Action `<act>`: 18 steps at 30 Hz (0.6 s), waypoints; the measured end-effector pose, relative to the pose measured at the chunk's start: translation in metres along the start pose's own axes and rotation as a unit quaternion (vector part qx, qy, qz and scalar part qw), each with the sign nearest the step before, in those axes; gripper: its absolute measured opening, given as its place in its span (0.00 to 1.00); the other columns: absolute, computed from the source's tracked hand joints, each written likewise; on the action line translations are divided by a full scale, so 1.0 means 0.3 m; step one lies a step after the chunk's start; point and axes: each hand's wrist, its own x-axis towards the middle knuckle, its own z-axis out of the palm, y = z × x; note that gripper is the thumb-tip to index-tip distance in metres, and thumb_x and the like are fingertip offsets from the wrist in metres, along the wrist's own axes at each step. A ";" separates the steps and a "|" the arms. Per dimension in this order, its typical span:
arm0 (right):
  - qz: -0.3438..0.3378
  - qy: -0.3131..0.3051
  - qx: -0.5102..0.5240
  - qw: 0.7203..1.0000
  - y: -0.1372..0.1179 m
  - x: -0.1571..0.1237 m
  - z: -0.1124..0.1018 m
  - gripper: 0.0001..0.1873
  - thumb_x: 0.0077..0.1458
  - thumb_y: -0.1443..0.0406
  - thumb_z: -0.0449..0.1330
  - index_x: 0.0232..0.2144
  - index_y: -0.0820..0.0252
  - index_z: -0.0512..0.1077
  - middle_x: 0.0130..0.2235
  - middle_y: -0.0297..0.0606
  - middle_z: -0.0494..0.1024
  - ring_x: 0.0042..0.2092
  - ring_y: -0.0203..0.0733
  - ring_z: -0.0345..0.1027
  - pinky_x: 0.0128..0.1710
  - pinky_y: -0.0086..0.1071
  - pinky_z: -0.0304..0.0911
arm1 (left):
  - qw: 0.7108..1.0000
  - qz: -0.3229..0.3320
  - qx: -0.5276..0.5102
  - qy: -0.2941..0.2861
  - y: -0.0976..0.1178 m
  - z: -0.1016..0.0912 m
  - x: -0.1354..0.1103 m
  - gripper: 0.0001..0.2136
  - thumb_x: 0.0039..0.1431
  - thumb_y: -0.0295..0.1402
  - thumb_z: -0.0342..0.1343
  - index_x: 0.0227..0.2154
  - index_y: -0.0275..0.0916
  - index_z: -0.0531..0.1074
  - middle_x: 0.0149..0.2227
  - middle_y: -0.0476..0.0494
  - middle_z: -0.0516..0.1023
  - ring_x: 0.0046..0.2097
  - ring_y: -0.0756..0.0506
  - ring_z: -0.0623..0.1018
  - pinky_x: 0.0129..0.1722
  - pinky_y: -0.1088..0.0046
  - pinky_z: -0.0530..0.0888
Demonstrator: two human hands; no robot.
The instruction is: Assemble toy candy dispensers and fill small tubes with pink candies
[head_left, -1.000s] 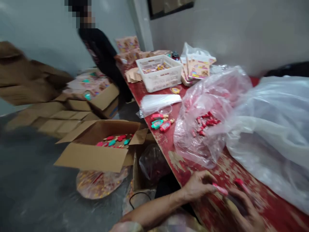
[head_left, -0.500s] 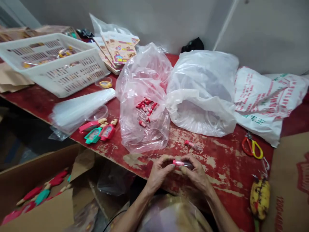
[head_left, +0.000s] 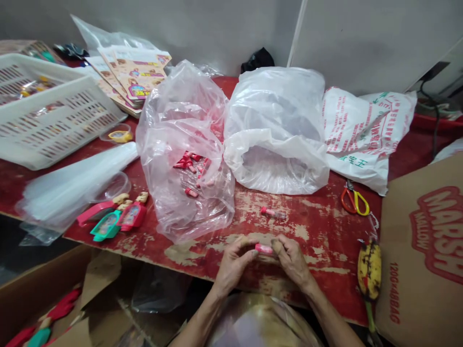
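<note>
Both my hands meet at the near edge of the worn red table [head_left: 325, 241]. My left hand [head_left: 234, 262] and my right hand [head_left: 291, 260] pinch a small pink capped tube [head_left: 264, 249] between their fingertips. A second small tube [head_left: 272, 212] lies on the table just beyond them. Behind my left hand a clear plastic bag [head_left: 183, 159] holds several red caps [head_left: 191, 164]. A larger cloudy white bag [head_left: 277, 130] stands open to its right.
Pink and teal toy pieces [head_left: 115, 219] and a stack of clear sleeves [head_left: 72, 185] lie at left, a white basket [head_left: 47, 113] behind them. Scissors [head_left: 354, 200], a banana [head_left: 369, 265] and a printed carton [head_left: 423, 250] are at right. An open box [head_left: 39, 299] sits below the table.
The view has swung right from the floor boxes and a standing person to the table. My hands have come together on the pink tube at the table edge.
</note>
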 end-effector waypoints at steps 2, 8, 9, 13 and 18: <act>0.009 0.014 0.003 1.000 -0.001 -0.004 -0.005 0.17 0.59 0.56 0.46 0.23 0.58 0.63 0.22 0.31 0.66 0.25 0.36 0.59 0.25 0.29 0.53 | 1.000 0.004 0.013 -0.004 -0.001 0.008 0.004 0.10 0.49 0.37 0.62 0.34 0.41 0.78 0.35 0.45 0.75 0.40 0.45 0.73 0.44 0.68 0.69; 0.002 -0.038 0.000 0.999 -0.004 -0.024 -0.016 0.12 0.54 0.56 0.52 0.33 0.58 0.68 0.29 0.33 0.71 0.30 0.38 0.63 0.27 0.28 0.56 | 1.000 0.008 0.022 0.004 0.013 -0.002 0.016 0.11 0.49 0.38 0.62 0.36 0.41 0.78 0.34 0.46 0.73 0.39 0.45 0.73 0.43 0.69 0.69; 0.007 -0.035 0.003 0.999 0.000 -0.024 -0.014 0.16 0.56 0.54 0.49 0.26 0.58 0.66 0.24 0.32 0.68 0.26 0.37 0.60 0.25 0.28 0.54 | 0.999 0.013 0.031 0.000 0.015 -0.005 0.017 0.11 0.49 0.38 0.62 0.36 0.42 0.78 0.34 0.46 0.73 0.39 0.45 0.73 0.43 0.69 0.68; 0.008 -0.024 -0.004 1.000 0.004 -0.024 -0.012 0.15 0.55 0.54 0.51 0.30 0.59 0.68 0.28 0.34 0.71 0.30 0.38 0.63 0.28 0.29 0.56 | 1.000 0.012 0.024 -0.001 0.018 -0.010 0.013 0.11 0.50 0.38 0.61 0.36 0.41 0.78 0.35 0.45 0.74 0.40 0.45 0.73 0.44 0.69 0.68; -0.011 -0.016 -0.027 0.999 -0.002 -0.029 -0.020 0.14 0.57 0.56 0.50 0.27 0.58 0.66 0.25 0.32 0.67 0.27 0.37 0.59 0.26 0.29 0.52 | 1.000 0.008 0.016 0.006 0.017 -0.007 0.004 0.10 0.49 0.37 0.62 0.35 0.41 0.78 0.35 0.45 0.74 0.41 0.44 0.73 0.44 0.69 0.68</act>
